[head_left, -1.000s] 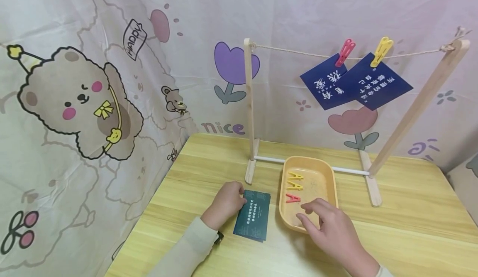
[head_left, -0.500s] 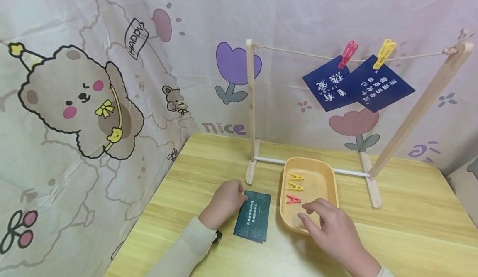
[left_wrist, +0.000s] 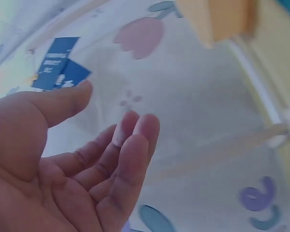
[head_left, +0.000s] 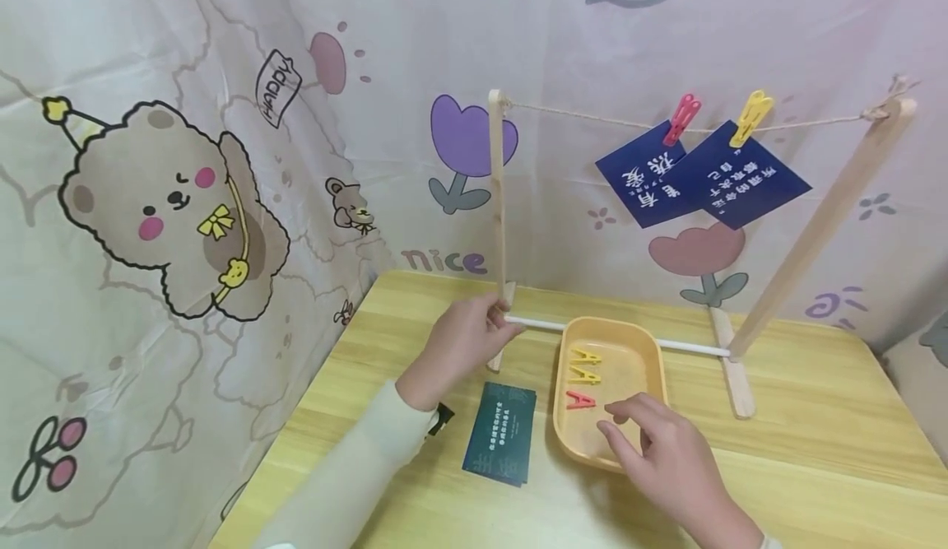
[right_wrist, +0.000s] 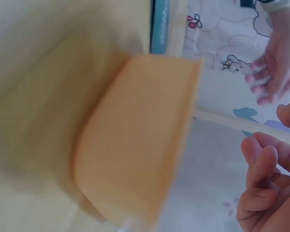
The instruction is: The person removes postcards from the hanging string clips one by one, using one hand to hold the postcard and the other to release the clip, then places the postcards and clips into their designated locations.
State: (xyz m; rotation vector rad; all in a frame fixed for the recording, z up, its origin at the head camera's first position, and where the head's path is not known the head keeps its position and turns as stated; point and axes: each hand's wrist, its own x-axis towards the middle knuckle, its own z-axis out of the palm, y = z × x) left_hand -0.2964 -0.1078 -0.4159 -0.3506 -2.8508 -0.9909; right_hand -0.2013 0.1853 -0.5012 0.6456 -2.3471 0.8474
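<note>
My left hand (head_left: 461,341) is raised in front of the rack's left post, beyond a small stack of dark green cards (head_left: 502,434) on the table. In the left wrist view its fingers are relaxed and nothing lies between them. Over the near right edge of the orange-yellow tray (head_left: 629,360) hovers my right hand (head_left: 670,454), fingers loosely bent and holding nothing. Two yellow clothespins (head_left: 585,374) and a red clothespin (head_left: 580,401) lie in the tray. From the rope hang two overlapping blue cards (head_left: 748,179), one by a pink clothespin (head_left: 681,119), one by a yellow clothespin (head_left: 751,118).
The wooden rack's left post (head_left: 498,203) and slanting right post (head_left: 822,228) carry the rope (head_left: 578,113). A white rod (head_left: 536,323) joins their feet behind the tray. A printed cloth (head_left: 355,121) backs the wooden table (head_left: 829,450).
My left hand has left the edge of the green card stack and moved up and away towards the left post. My right hand stays nearly where it was.
</note>
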